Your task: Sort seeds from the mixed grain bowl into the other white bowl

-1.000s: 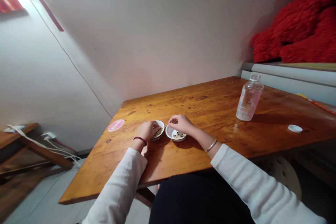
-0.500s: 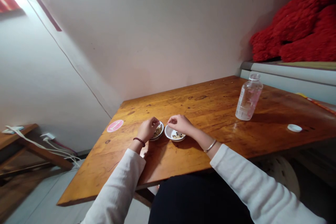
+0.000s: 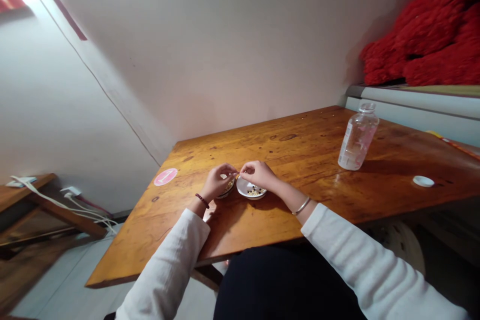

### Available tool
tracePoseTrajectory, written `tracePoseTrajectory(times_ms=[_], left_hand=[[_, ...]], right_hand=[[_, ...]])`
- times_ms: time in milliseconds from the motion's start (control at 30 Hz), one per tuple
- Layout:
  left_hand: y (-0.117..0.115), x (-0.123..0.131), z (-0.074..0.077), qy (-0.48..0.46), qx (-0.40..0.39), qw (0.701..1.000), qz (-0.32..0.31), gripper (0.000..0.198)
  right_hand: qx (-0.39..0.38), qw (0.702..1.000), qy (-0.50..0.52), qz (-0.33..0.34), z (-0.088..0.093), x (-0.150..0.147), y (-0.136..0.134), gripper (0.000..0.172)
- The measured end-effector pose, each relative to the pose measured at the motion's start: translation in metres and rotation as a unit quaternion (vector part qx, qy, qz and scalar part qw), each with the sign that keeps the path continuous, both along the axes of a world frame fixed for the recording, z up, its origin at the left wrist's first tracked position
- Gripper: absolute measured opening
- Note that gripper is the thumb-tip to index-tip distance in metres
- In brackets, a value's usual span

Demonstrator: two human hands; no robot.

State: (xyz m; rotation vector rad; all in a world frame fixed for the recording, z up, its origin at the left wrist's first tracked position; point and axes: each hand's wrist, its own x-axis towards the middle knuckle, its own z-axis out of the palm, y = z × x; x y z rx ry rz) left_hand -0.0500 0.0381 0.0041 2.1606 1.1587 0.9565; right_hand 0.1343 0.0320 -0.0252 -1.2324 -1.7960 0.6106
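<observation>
Where fingertips (image 3: 243, 175) meet, bowls (image 3: 253, 191) just beneath.

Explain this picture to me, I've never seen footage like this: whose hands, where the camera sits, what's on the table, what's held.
No machine here: a person wears a camera on the head, looking down at their own hands. The left hand hovers over the left bowl, the right hand over the right bowl; both bowls are small, white, with seeds inside. The fingertips meet between them, pinched shut; anything held is too small to see. Also on the table: a pink sticker, a clear bottle and a white cap.
</observation>
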Motion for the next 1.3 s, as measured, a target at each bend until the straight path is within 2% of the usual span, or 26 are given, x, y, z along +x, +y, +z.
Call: tracePoseTrajectory(times_ms=[600,833,1100,1200,1300], left_hand=[[0.003,0.000,-0.006,-0.008,-0.002,1.000,-0.007,0.024],[0.001,0.001,-0.001,-0.014,-0.009,1.000,-0.004,0.026],[-0.004,0.002,0.005,-0.009,-0.015,1.000,-0.007,0.030],[-0.003,-0.002,0.004,0.020,0.020,0.999,0.022,0.026],[-0.003,-0.008,0.006,0.126,0.085,0.982,0.110,0.019]], right_hand=[[0.001,1.000,-0.017,0.010,0.000,0.000,-0.001,0.019],[-0.021,0.999,-0.011,0.027,0.003,0.002,-0.003,0.019],[-0.051,0.998,0.010,0.033,0.003,0.003,-0.003,0.030],[-0.048,0.998,0.009,0.025,0.004,0.003,-0.004,0.032],[-0.043,0.999,0.008,0.020,0.005,0.003,-0.004,0.030]])
